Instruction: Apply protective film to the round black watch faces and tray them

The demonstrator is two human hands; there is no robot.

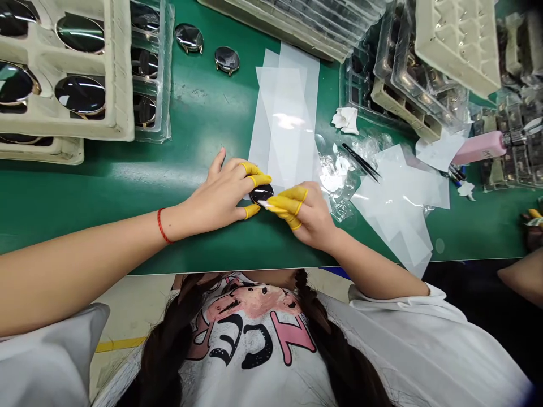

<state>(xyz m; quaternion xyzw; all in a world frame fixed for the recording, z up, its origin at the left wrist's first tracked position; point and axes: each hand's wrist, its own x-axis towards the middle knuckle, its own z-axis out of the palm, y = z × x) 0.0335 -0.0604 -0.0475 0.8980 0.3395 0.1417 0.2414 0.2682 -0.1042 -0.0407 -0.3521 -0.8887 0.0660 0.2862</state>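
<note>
A round black watch case (262, 193) with a glossy face lies on the green table in front of me. Yellow finger cots cover several fingertips on both hands. My left hand (227, 189) grips the case by its edge between thumb and fingers. From the right, my right hand (307, 217) pinches a small white piece (263, 203) with a pointed end, which meets the lower right of the case's face. Whether it is folded cloth or a swab I cannot tell. Two more watch cases, one on the left (189, 38) and one on the right (227, 60), lie farther back.
Cream trays (121, 68) of watch cases are stacked at left. Translucent sheets (292, 102) lie behind my hands, with more sheets (392, 192) at right. Black tweezers (360, 161), crumpled white tissue (345, 120), a pink bottle (479, 148) and stacked clear trays (428, 62) occupy the right side.
</note>
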